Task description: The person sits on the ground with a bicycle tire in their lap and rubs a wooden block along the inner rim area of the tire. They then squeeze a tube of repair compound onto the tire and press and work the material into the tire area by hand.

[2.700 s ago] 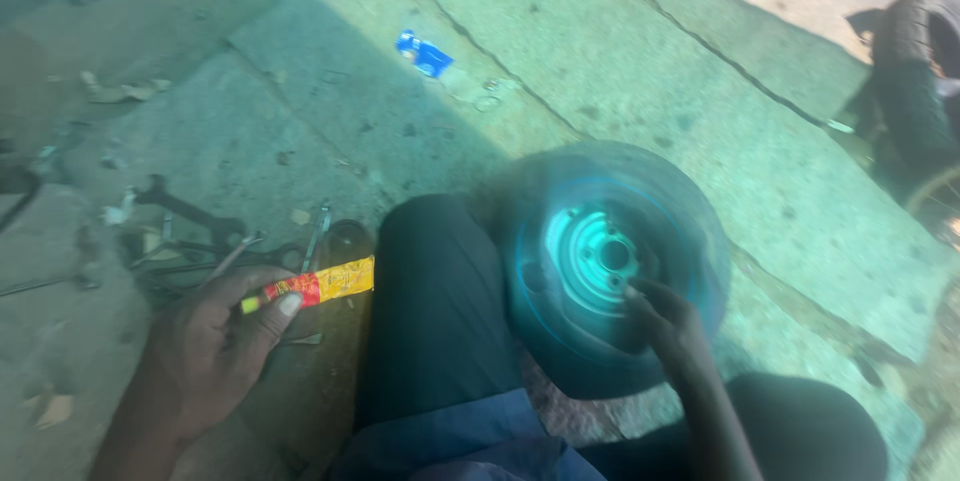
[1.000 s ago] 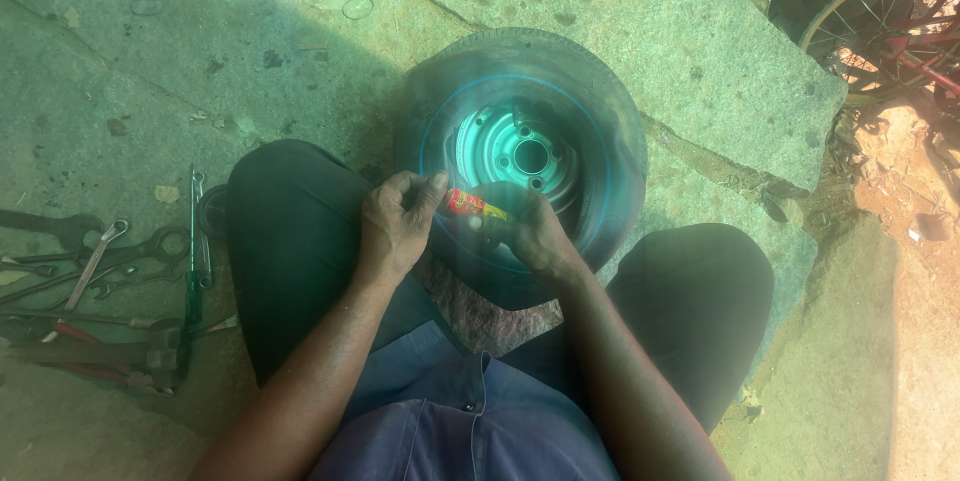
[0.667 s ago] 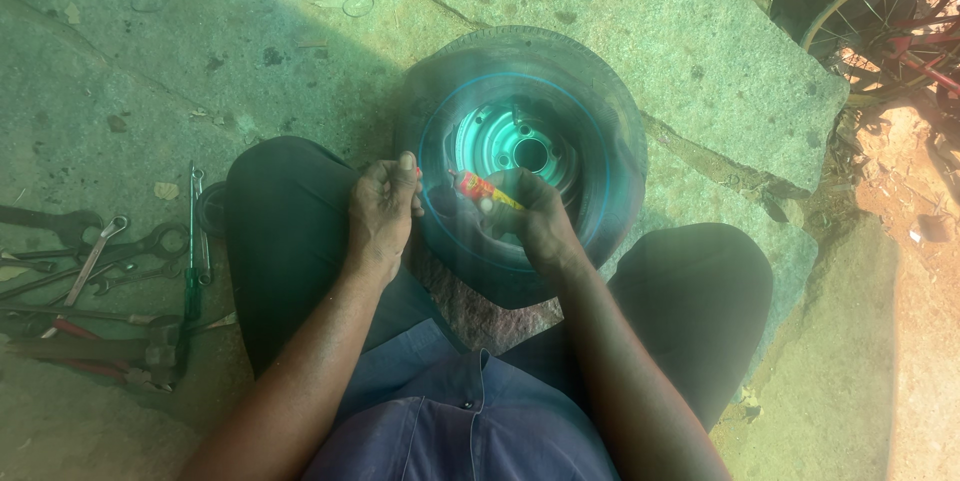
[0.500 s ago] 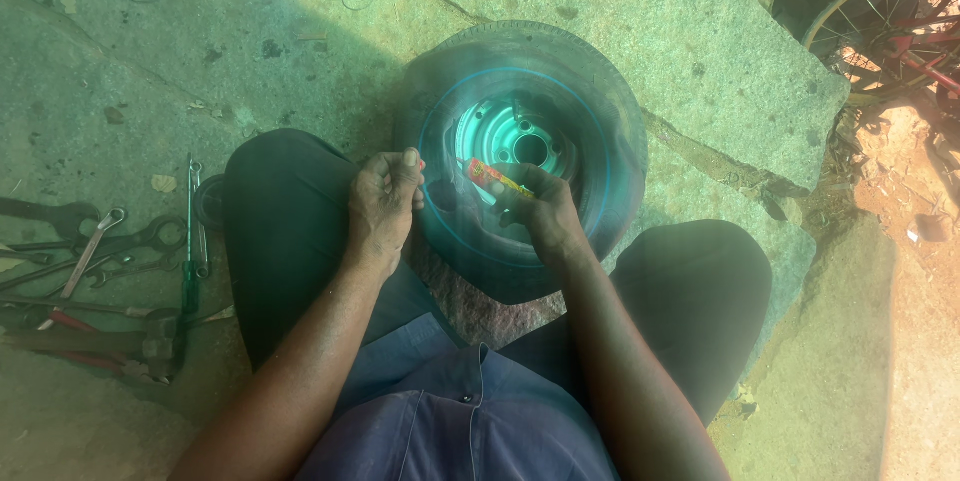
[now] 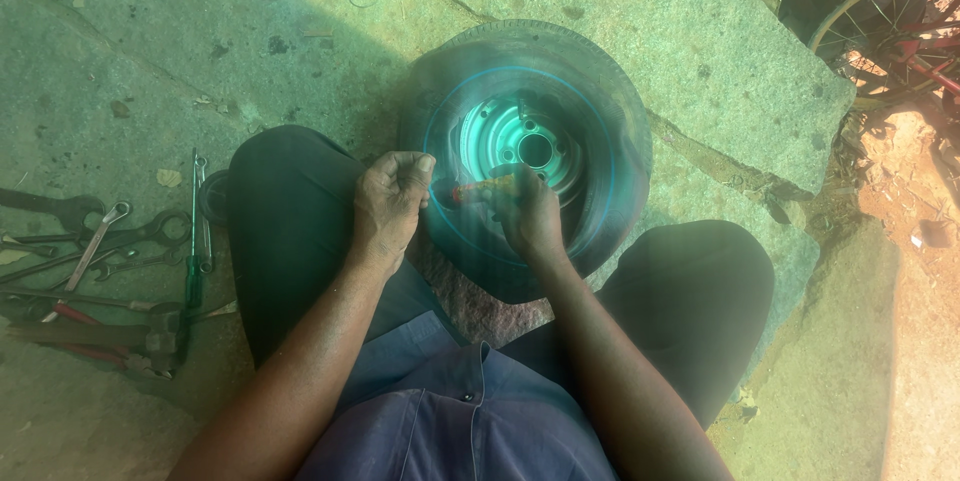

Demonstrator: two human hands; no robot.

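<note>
1. Since the frames just before, both hands have stayed bunched at the near face of the small wheel (image 5: 527, 146); the left hand (image 5: 390, 201) has curled in tighter and sits a touch lower against the rubber.
2. That left hand is drawn into a loose fist, fingertips pinched together at the tail of a small orange-and-yellow tube (image 5: 480, 187).
3. The right hand (image 5: 530, 216) is closed round the tube's other end, fingers folded over it, so only a short bright stretch shows between the two hands.
4. Just beyond the knuckles lies the wheel: a fat black tyre, dull and ribbed at the shoulder, round a pressed-metal hub with a centre bore and a ring of bolt holes (a greenish glare washes over it, so the metal's true colour is hard to judge).
5. It leans between the sitter's dark-trousered knees, over a rough reddish stone (image 5: 480, 306) under the wrists.
6. Well off to the left hand's outer side, flat steel spanners (image 5: 100, 241) and a screwdriver (image 5: 194, 231) lie scattered on the gritty concrete.
7. Far past the right hand, a spoked bicycle wheel (image 5: 885, 16) stands beyond a cracked stone slab (image 5: 720, 61).
</note>
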